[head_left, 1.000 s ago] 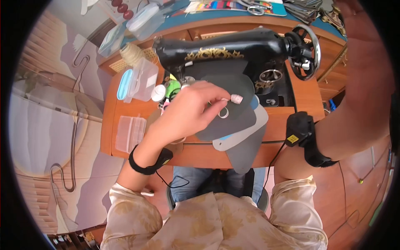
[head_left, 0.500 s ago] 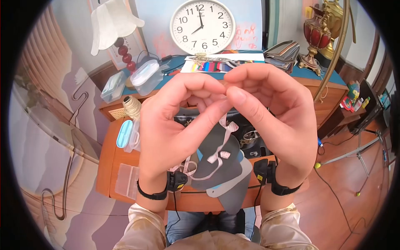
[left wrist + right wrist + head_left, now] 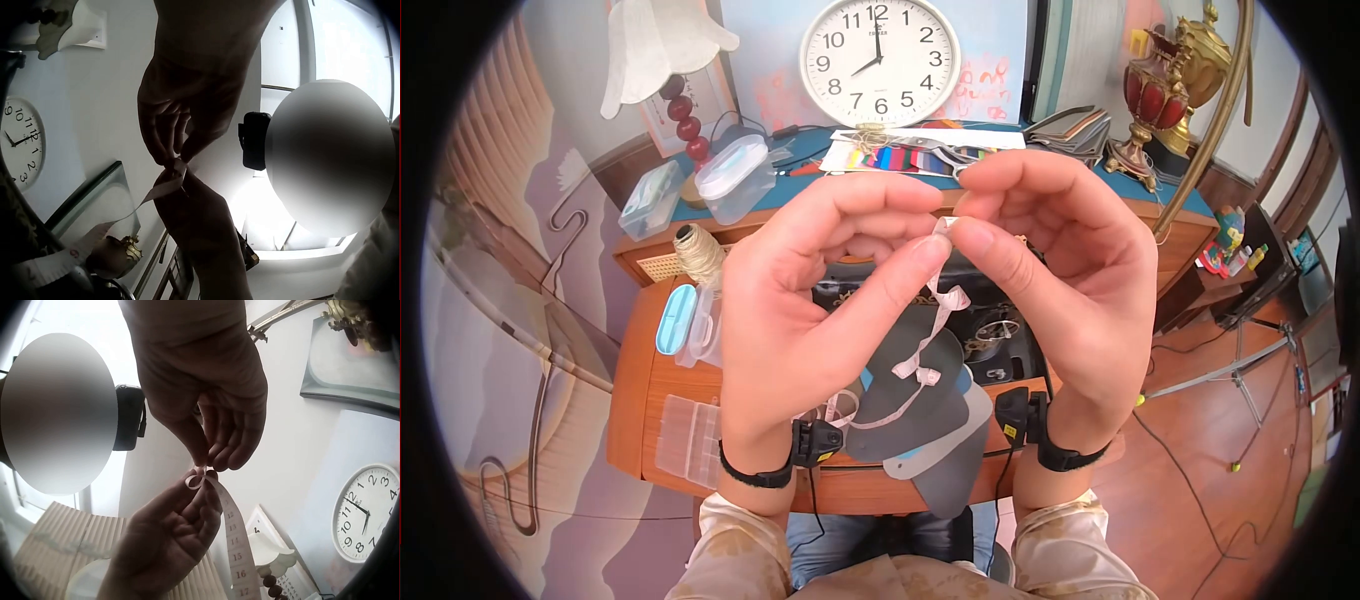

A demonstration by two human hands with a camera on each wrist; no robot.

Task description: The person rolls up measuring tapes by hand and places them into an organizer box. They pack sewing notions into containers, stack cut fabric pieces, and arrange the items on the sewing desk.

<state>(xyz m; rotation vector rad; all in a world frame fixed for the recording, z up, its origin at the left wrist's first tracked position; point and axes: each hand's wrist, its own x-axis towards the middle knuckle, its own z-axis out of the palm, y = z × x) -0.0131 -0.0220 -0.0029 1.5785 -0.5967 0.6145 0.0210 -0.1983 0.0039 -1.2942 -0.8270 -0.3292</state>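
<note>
Both hands are raised in front of the chest, fingertips meeting. A pale pink tape measure hangs from between them, curling down over dark grey flat pieces. My left hand pinches the tape's end between thumb and fingers. My right hand pinches it from the other side, thumb tip next to the left thumb. In the right wrist view the tape measure forms a small loop at the fingertips and its printed numbers show. Behind the hands, a black sewing machine is largely hidden.
A light grey piece lies near the table's front edge. Clear plastic boxes and a cone of twine stand at the left. On the back cabinet are a round clock, a lamp, scissors and fabric samples.
The left hand has lifted from above the machine table with the tape, and the right hand has come in from the right to meet it. The head view has tilted up.
</note>
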